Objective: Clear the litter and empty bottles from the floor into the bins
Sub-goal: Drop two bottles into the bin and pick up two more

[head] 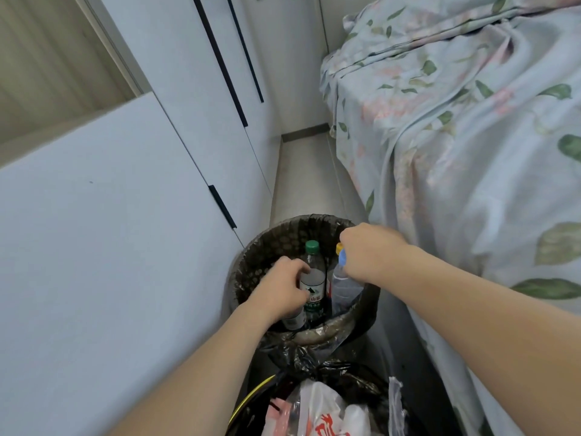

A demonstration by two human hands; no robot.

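Both hands hovered over the far bin (251, 272). The left hand (283, 289) had its grip curled round the green-capped bottle (312, 275); the right hand (369, 251) pinched the blue-capped bottle (344, 283) at its neck. Released carelessly, either could tip over the rim onto the floor (308, 171). Counted: 2 bins, 3 caps visible, 2 hands; the near bin (339, 372) held bags.

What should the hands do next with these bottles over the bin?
Probably let go. The left hand grips the green-capped bottle and the right hand the blue-capped bottle, both already upright inside the lined bin.
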